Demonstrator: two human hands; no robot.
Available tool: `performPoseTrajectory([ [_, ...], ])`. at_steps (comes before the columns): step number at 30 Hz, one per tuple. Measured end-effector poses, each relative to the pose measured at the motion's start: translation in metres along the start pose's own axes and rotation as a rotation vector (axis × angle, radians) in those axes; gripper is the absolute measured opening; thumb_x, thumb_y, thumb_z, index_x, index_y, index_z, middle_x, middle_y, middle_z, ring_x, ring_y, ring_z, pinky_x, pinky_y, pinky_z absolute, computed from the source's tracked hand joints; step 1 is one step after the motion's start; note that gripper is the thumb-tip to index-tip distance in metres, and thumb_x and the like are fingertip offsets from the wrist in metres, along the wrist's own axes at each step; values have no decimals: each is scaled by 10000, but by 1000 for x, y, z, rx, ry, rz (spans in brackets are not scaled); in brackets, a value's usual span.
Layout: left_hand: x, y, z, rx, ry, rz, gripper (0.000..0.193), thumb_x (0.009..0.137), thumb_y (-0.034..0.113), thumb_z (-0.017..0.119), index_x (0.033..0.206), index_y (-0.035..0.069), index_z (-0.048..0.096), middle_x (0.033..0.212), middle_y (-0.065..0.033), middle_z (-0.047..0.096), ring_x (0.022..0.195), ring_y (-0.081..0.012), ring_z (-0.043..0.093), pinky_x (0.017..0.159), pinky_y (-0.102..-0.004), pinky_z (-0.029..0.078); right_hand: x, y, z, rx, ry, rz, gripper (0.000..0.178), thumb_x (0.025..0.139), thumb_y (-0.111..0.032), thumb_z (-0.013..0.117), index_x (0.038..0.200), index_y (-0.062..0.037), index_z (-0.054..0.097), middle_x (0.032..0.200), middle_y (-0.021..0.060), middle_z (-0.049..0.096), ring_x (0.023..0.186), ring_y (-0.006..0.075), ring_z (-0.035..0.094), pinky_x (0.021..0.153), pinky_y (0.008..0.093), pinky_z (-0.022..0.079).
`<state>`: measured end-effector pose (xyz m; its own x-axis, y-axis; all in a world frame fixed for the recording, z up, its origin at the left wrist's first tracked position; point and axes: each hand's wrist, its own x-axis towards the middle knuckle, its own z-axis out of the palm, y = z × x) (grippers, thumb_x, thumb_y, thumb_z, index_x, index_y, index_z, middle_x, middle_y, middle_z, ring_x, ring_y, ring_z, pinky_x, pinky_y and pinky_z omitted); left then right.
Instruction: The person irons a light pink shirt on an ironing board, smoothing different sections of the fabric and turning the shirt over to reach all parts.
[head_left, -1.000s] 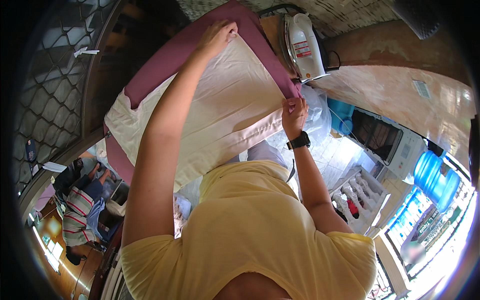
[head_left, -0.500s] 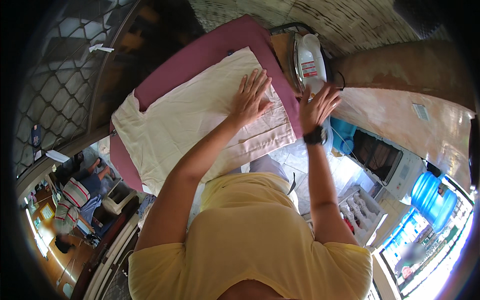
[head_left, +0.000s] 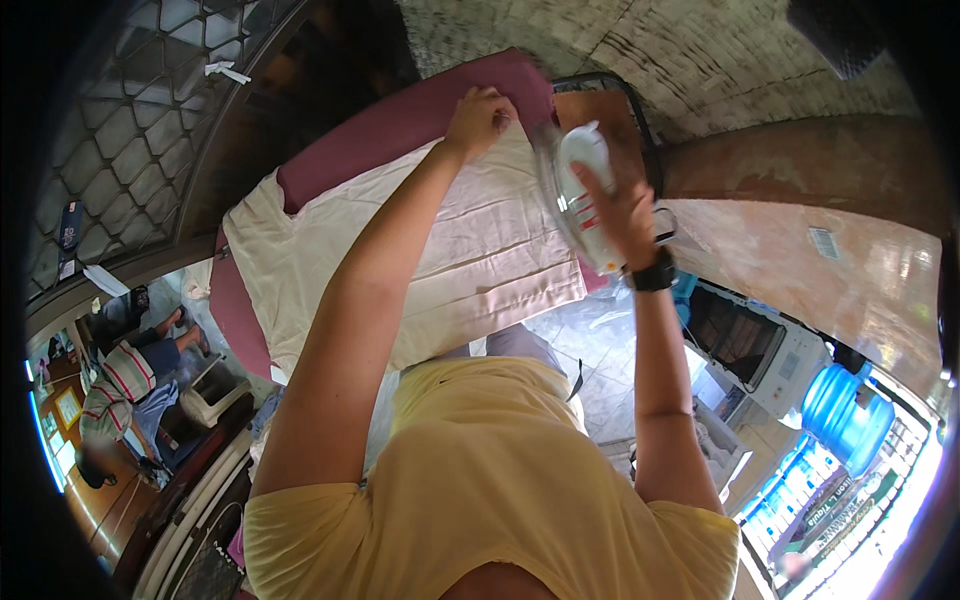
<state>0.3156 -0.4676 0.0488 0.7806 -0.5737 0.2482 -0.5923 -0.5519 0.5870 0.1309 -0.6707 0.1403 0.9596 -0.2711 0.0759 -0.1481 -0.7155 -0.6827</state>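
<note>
1 blue jug point(head_left: 836, 408), 1 dark lattice point(head_left: 118, 150)

Left hand point(head_left: 482, 124) stretched far forward, curled; right hand point(head_left: 630, 218) less far, blurred.

creased cream cloth point(head_left: 470, 235) spread on a maroon board point(head_left: 390, 133); white iron point(head_left: 574, 205), blurred, at the cloth's right edge

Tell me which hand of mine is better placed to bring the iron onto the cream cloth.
Right, probably: the right hand is on the iron, beside the cream cloth. The left hand is at the cloth's far corner, apart from the iron.
</note>
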Motion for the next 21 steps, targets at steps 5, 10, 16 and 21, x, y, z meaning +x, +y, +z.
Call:
performPoseTrajectory([
  [5, 20, -19, 8, -330, -93, -260, 149, 738, 39, 763, 881, 83, 752, 815, -24, 731, 755, -122, 670, 714, -271, 541, -41, -41, 38, -191, -64, -3, 455, 823, -471, 741, 939, -32, 712, 674, 151, 674, 649, 348, 678, 602, 425, 530],
  [10, 6, -40, -17, -682, 22, -316, 260, 825, 45, 720, 1082, 82, 710, 1018, -65, 726, 870, -115, 675, 777, -263, 535, -16, -40, 78, -341, 270, -12, 517, 777, -554, 752, 676, -57, 656, 544, 153, 614, 523, 348, 640, 480, 428, 506],
  [16, -85, 22, -35, 147, 216, -155, 249, 809, 41, 664, 1049, 84, 615, 1035, -82, 614, 1040, -327, 558, 911, -458, 428, 48, -72, 86, -273, 148, 110, 659, 782, -687, 657, 718, -33, 699, 648, 225, 652, 621, 371, 682, 531, 433, 552],
  [21, -137, 23, -16, 382, 63, -94, 507, 926, 349, 583, 1384, 166, 461, 1477, -63, 396, 1350, -290, 375, 1106, -497, 290, 30, -74, 82, -340, 144, 174, 689, 780, -703, 645, 746, -16, 696, 700, 248, 664, 637, 406, 675, 568, 459, 558],
])
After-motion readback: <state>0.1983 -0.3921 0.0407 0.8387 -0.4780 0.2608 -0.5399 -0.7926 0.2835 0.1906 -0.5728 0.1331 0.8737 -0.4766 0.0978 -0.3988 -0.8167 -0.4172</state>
